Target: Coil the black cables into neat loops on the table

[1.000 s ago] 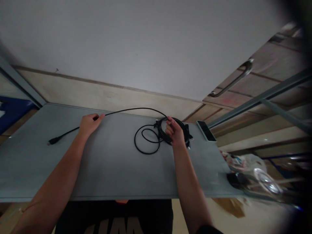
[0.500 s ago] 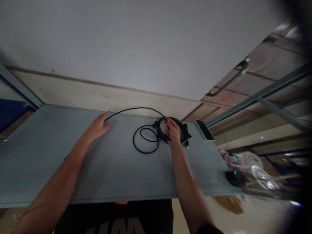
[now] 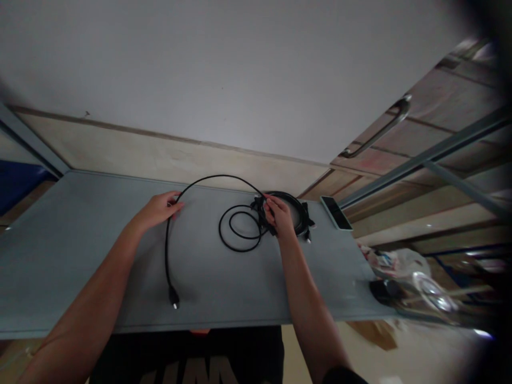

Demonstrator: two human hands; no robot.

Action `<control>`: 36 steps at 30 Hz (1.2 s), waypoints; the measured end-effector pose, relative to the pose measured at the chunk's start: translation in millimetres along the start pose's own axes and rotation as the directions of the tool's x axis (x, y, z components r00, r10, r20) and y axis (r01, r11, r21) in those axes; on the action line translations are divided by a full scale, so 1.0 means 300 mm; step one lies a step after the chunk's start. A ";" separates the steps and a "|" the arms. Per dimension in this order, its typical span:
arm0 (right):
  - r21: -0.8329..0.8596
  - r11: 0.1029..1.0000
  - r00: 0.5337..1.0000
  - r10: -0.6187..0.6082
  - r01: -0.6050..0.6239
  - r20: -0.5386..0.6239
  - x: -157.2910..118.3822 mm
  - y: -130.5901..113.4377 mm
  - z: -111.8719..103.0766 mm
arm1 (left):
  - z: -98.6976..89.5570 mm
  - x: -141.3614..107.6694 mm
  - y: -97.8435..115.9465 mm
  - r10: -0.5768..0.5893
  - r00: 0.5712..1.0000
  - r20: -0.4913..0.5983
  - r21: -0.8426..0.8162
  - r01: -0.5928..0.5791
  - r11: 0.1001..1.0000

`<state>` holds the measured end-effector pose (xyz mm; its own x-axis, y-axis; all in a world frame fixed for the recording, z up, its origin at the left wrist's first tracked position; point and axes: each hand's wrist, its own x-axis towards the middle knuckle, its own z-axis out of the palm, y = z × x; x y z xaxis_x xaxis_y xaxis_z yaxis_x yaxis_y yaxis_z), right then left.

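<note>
A thin black cable (image 3: 224, 176) arches between my two hands above the grey table. My left hand (image 3: 160, 207) pinches it between thumb and fingers, and the free end hangs down from there to a black plug (image 3: 173, 296) with a metal tip. My right hand (image 3: 279, 214) grips the cable's other side, fingers curled, over the left part of a coiled bundle of black cables (image 3: 301, 210). Two loose loops (image 3: 240, 250) of black cable lie left of that bundle. Part of the bundle is hidden behind my right hand.
The grey table (image 3: 224, 293) runs along a pale wall (image 3: 200, 80). A phone (image 3: 336, 213) lies at its right, beyond the cable bundle. Near the right front corner is a dark object (image 3: 386, 292) beside a blurred shiny one. A metal handle (image 3: 376, 133) and rails stand at the right.
My left hand has closed on the cable, and its plug end now hangs into view below that hand. My right hand has shifted slightly left.
</note>
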<state>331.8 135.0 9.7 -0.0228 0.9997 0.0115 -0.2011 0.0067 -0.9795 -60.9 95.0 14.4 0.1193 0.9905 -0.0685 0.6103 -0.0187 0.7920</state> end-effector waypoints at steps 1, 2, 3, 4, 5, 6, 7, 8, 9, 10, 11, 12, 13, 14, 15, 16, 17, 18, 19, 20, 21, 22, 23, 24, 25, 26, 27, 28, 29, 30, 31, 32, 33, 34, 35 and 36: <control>0.009 1.000 0.999 0.026 -0.027 0.033 -0.006 0.002 0.011 | 0.015 0.004 0.008 0.014 0.998 -0.057 0.008 -0.014 1.000; 0.014 0.998 0.996 0.054 -0.055 0.069 -0.014 0.006 0.026 | 0.029 0.008 0.018 0.035 0.994 -0.103 0.021 -0.033 0.999; 0.011 0.996 0.991 0.082 -0.084 0.104 -0.022 0.013 0.044 | 0.043 0.010 0.027 0.065 0.988 -0.139 0.044 -0.060 0.997; 0.001 0.994 0.985 0.105 -0.106 0.133 -0.031 0.023 0.065 | 0.056 0.012 0.037 0.107 0.980 -0.167 0.084 -0.094 0.992; -0.022 0.992 0.980 0.124 -0.122 0.153 -0.039 0.035 0.088 | 0.068 0.012 0.047 0.153 0.970 -0.187 0.137 -0.129 0.982; -0.055 0.991 0.979 0.132 -0.124 0.157 -0.047 0.048 0.111 | 0.080 0.012 0.055 0.197 0.960 -0.197 0.197 -0.158 0.967; -0.095 0.989 0.981 0.126 -0.113 0.145 -0.053 0.062 0.133 | 0.090 0.012 0.061 0.232 0.952 -0.198 0.254 -0.178 0.951; -0.135 0.986 0.985 0.113 -0.096 0.128 -0.058 0.076 0.152 | 0.099 0.011 0.065 0.252 0.947 -0.197 0.297 -0.188 0.936; -0.170 0.983 0.989 0.094 -0.074 0.115 -0.062 0.088 0.168 | 0.106 0.012 0.067 0.263 0.945 -0.197 0.326 -0.189 0.926; -0.202 0.978 0.991 0.075 -0.051 0.111 -0.064 0.099 0.181 | 0.111 0.012 0.067 0.271 0.941 -0.204 0.346 -0.190 0.919; -0.231 0.973 0.991 0.055 -0.026 0.120 -0.064 0.108 0.190 | 0.114 0.013 0.067 0.284 0.934 -0.216 0.361 -0.194 0.912; -0.259 0.966 0.990 0.034 0.003 0.140 -0.064 0.115 0.196 | 0.117 0.015 0.066 0.303 0.925 -0.231 0.374 -0.203 0.905; -0.289 0.957 0.987 0.010 0.037 0.162 -0.064 0.121 0.200 | 0.121 0.017 0.067 0.325 0.915 -0.240 0.384 -0.218 0.897; -0.318 0.945 0.984 -0.015 0.073 0.180 -0.064 0.125 0.204 | 0.126 0.019 0.070 0.347 0.907 -0.237 0.391 -0.238 0.889; -0.345 0.933 0.980 -0.041 0.107 0.193 -0.064 0.129 0.208 | 0.134 0.021 0.075 0.367 0.904 -0.219 0.392 -0.263 0.881; -0.366 0.921 0.977 -0.063 0.136 0.203 -0.065 0.132 0.214 | 0.144 0.022 0.082 0.388 0.903 -0.183 0.388 -0.296 0.873; -0.382 0.910 0.975 -0.082 0.158 0.207 -0.067 0.135 0.221 | 0.156 0.024 0.090 0.410 0.902 -0.137 0.381 -0.334 0.862; -0.393 0.903 0.973 -0.097 0.174 0.208 -0.070 0.137 0.229 | 0.169 0.025 0.099 0.435 0.896 -0.090 0.375 -0.374 0.848; -0.399 0.898 0.972 -0.104 0.182 0.209 -0.073 0.139 0.237 | 0.181 0.026 0.108 0.460 0.887 -0.052 0.372 -0.410 0.833; -0.399 0.898 0.971 -0.104 0.184 0.213 -0.077 0.139 0.245 | 0.191 0.027 0.116 0.479 0.877 -0.030 0.372 -0.435 0.820; -0.389 0.905 0.971 -0.095 0.176 0.217 -0.081 0.139 0.252 | 0.197 0.028 0.123 0.487 0.873 -0.020 0.377 -0.445 0.812; -0.368 0.916 0.971 -0.076 0.157 0.226 -0.084 0.137 0.257 | 0.200 0.028 0.127 0.481 0.877 -0.020 0.385 -0.437 0.813; -0.337 0.933 0.970 -0.048 0.129 0.238 -0.087 0.135 0.259 | 0.198 0.029 0.130 0.461 0.887 -0.021 0.395 -0.417 0.819; -0.296 0.951 0.968 -0.016 0.092 0.250 -0.088 0.131 0.258 | 0.192 0.029 0.131 0.435 0.900 -0.020 0.403 -0.391 0.827; -0.249 0.967 0.965 0.018 0.050 0.262 -0.088 0.127 0.255 | 0.182 0.029 0.131 0.410 0.912 -0.017 0.408 -0.368 0.836; -0.199 0.980 0.960 0.050 0.006 0.275 -0.087 0.122 0.250 | 0.171 0.029 0.130 0.391 0.920 -0.014 0.404 -0.353 0.844; -0.150 0.988 0.955 0.079 -0.037 0.287 -0.084 0.115 0.242 | 0.157 0.029 0.130 0.380 0.925 -0.013 0.393 -0.345 0.853; -0.104 0.991 0.948 0.106 -0.078 0.301 -0.081 0.108 0.234 | 0.143 0.029 0.129 0.375 0.927 -0.017 0.374 -0.342 0.862; -0.063 0.991 0.940 0.130 -0.116 0.314 -0.078 0.100 0.226 | 0.128 0.029 0.127 0.369 0.929 -0.025 0.352 -0.337 0.873; -0.028 0.988 0.931 0.152 -0.151 0.331 -0.075 0.090 0.217 | 0.113 0.028 0.125 0.355 0.934 -0.040 0.328 -0.323 0.887; 0.003 0.983 0.922 0.169 -0.181 0.348 -0.074 0.080 0.209 | 0.097 0.028 0.121 0.333 0.941 -0.062 0.308 -0.299 0.903; 0.033 0.978 0.915 0.178 -0.204 0.363 -0.073 0.070 0.201 | 0.081 0.028 0.116 0.306 0.948 -0.090 0.290 -0.269 0.918; 0.062 0.974 0.910 0.180 -0.218 0.374 -0.072 0.061 0.194 | 0.066 0.027 0.109 0.278 0.953 -0.118 0.273 -0.238 0.932; 0.093 0.971 0.909 0.171 -0.221 0.379 -0.072 0.052 0.188 | 0.049 0.026 0.100 0.251 0.957 -0.144 0.256 -0.208 0.944; 0.123 0.969 0.913 0.154 -0.214 0.377 -0.072 0.044 0.182 | 0.034 0.024 0.090 0.223 0.959 -0.173 0.240 -0.178 0.954; 0.150 0.969 0.921 0.132 -0.198 0.366 -0.072 0.039 0.176 | 0.018 0.023 0.078 0.194 0.959 -0.206 0.225 -0.146 0.963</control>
<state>278.1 112.1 8.6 -0.4059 0.9128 -0.0452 -0.3371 -0.1954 -0.9210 -41.5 100.6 29.2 0.0717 0.9745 0.2125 0.7469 -0.1936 0.6362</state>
